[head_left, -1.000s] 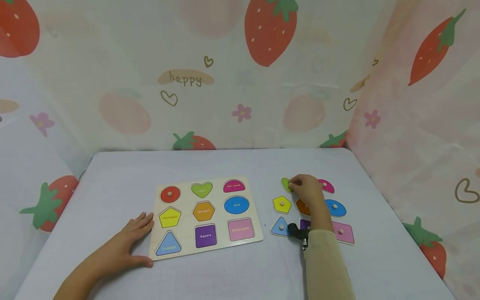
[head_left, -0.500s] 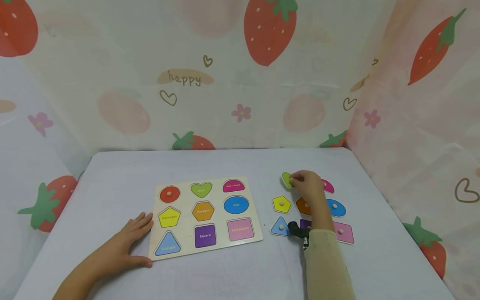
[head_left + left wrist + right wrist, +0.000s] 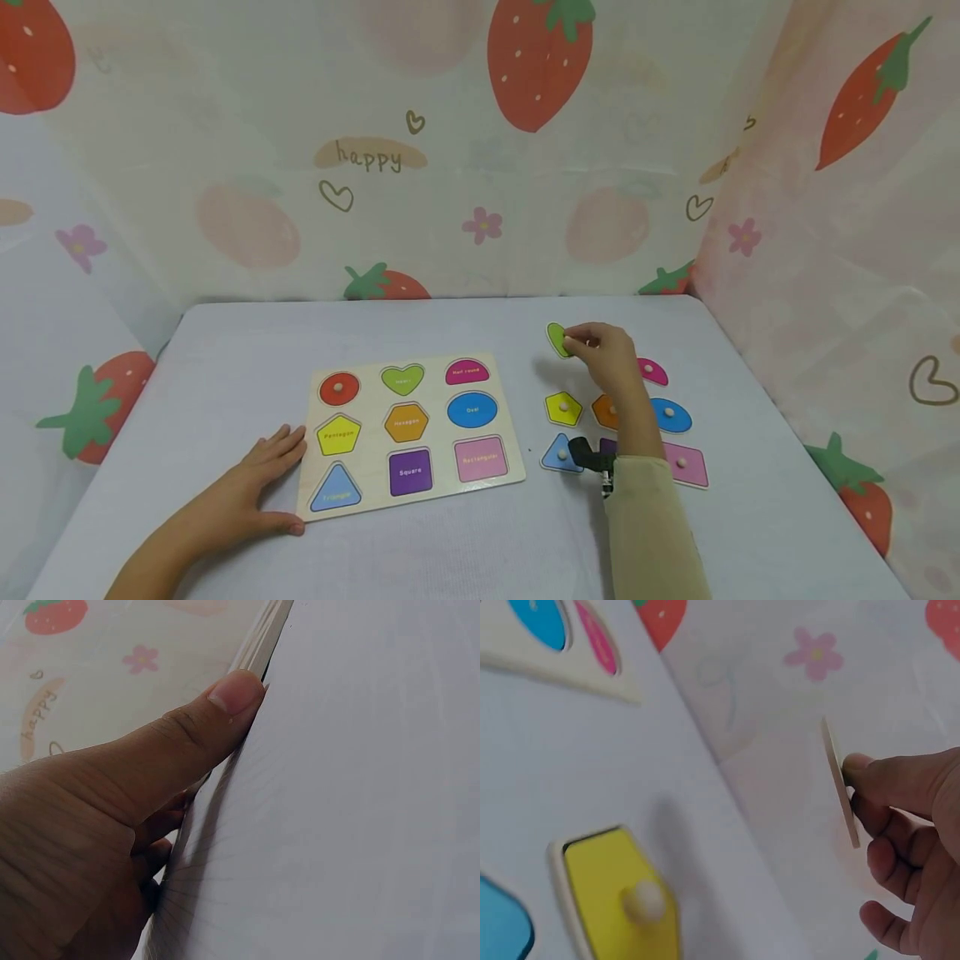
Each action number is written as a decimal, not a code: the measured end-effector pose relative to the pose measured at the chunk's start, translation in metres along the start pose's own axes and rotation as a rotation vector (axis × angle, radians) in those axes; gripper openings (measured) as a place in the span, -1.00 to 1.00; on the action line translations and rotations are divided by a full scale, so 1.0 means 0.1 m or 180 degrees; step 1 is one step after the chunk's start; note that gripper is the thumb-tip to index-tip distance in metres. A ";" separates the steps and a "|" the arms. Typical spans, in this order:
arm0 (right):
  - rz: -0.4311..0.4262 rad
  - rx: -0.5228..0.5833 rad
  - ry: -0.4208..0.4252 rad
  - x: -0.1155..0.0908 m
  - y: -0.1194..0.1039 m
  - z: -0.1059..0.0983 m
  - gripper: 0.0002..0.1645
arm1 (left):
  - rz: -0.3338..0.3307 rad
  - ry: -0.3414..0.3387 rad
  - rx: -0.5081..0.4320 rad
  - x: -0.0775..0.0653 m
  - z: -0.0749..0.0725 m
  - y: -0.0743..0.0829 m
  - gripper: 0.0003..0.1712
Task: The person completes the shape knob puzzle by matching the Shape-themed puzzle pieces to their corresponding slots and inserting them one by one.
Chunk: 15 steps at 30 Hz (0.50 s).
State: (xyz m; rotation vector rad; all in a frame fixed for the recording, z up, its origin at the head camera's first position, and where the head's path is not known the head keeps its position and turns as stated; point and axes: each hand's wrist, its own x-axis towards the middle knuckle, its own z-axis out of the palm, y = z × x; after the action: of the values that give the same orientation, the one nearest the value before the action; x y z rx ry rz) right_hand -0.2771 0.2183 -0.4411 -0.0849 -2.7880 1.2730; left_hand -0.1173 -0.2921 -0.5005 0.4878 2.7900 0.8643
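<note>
Green heart (image 3: 556, 340) lifted higher, pinched by right hand (image 3: 609, 357), forearm (image 3: 642, 429) half-hiding hexagon (image 3: 602, 412), left hand (image 3: 255, 483) spread.

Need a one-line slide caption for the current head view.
The right hand holds a green piece above the white table; the left hand rests against the shape board.

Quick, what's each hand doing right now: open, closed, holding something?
Left hand: open, touching the puzzle board's edge.
Right hand: pinching the green piece.

Booth-like setting: strawberry-print sheets (image 3: 517, 175) around white table (image 3: 435, 550).
</note>
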 end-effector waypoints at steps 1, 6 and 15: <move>-0.0048 0.0019 -0.0003 -0.02 -0.06 -0.01 -0.70 | -0.0002 0.0003 0.0002 -0.01 0.00 0.00 0.36; -0.0366 -0.0103 0.0009 -0.09 -0.35 -0.01 -0.72 | 0.0053 0.0044 0.0009 -0.04 0.00 -0.01 0.36; -0.0924 -0.0089 -0.0123 -0.23 -0.78 0.27 -0.77 | 0.0025 0.0027 -0.0010 -0.01 0.02 -0.04 0.36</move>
State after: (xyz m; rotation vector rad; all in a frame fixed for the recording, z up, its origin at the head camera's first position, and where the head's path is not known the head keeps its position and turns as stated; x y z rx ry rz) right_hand -0.2584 0.1452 -0.4008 0.3336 -2.7207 1.1752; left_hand -0.1167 -0.2943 -0.5045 0.4960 2.7960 0.8743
